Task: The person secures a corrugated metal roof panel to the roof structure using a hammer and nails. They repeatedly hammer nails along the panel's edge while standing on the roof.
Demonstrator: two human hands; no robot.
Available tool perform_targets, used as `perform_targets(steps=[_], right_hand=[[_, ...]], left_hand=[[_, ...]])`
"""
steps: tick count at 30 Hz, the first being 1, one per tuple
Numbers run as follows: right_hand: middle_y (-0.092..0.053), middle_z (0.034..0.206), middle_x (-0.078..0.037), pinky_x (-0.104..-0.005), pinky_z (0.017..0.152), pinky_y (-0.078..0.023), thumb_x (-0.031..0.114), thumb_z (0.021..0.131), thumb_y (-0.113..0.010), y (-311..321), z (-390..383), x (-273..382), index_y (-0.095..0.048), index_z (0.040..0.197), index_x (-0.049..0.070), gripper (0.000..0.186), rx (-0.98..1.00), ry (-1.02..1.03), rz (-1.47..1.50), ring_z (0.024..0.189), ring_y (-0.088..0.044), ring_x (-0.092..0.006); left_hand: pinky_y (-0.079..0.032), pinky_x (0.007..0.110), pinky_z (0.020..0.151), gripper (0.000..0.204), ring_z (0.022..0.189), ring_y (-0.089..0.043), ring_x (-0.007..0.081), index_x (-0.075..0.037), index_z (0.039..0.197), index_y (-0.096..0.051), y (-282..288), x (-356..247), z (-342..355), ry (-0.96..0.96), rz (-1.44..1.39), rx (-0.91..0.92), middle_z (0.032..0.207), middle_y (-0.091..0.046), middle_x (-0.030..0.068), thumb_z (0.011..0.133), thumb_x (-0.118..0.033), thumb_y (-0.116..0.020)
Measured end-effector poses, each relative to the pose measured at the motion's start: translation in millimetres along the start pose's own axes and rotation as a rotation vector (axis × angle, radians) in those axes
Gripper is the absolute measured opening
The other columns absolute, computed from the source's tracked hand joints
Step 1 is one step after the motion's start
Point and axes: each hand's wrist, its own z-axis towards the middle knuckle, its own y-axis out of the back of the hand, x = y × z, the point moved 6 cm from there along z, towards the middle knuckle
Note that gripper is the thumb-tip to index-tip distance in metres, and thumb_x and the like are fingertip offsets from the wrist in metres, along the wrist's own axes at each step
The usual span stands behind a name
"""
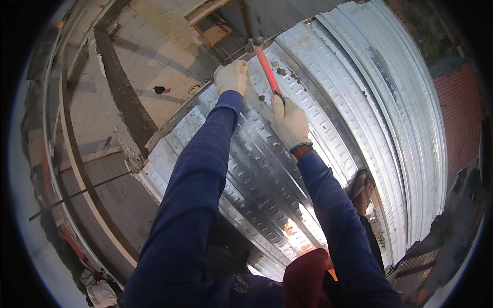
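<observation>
My right hand [290,123], in a pale knitted work glove, is wrapped round the dark grip of a hammer [267,71]. Its red handle points away from me, and the metal head is over the far edge of the ribbed metal decking sheets [267,177]. Just left of the hammer head, my left hand [232,77], gloved the same way, is closed at that edge. Whatever its fingers may hold is hidden. Small dark chunks of debris [281,72] lie on the decking right of the hammer handle.
Beyond the decking edge is a drop to lower block walls [149,56], with a concrete beam [120,97] at left. A long timber [82,169] runs down the left side. My sandalled foot [362,190] stands on the decking. Red roof tiles [459,115] show at far right.
</observation>
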Motion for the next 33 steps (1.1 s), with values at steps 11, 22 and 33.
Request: perform_targets(steps=[11,22,33], right_hand=[[-0.073,0.095,-0.030,-0.0537,0.082,-0.053,0.048,0.106,-0.053,-8.7,17.1,-2.9,-0.071,0.118,0.003,0.050,0.051,0.001,-0.017,0.094,-0.070,-0.0503],[-0.073,0.096,-0.030,-0.0556,0.078,-0.054,0.047,0.108,-0.052,-8.1,22.5,2.3,-0.068,0.118,0.002,0.049,0.057,0.124,-0.115,0.092,-0.071,-0.0504],[-0.073,0.096,-0.031,-0.0577,0.087,-0.053,0.048,0.108,-0.048,-12.3,28.7,11.5,-0.071,0.115,0.000,0.054,0.079,0.135,-0.119,0.098,-0.070,-0.0515]], left_hand=[[-0.029,0.068,0.121,0.107,0.161,-0.021,0.0408,-0.008,0.164,-0.038,43.7,-3.7,-108.3,0.423,0.090,-0.052,0.170,-0.031,0.0212,0.082,-0.069,-0.070],[-0.035,0.062,0.118,0.105,0.157,-0.025,0.0417,-0.005,0.161,-0.042,43.8,-4.3,-107.7,0.407,0.103,-0.087,0.166,-0.037,0.0208,0.082,-0.069,-0.069],[-0.035,0.062,0.118,0.104,0.159,-0.025,0.0411,-0.006,0.162,-0.041,46.7,-3.0,-106.6,0.447,0.112,-0.089,0.166,-0.037,0.0212,0.084,-0.070,-0.065]])
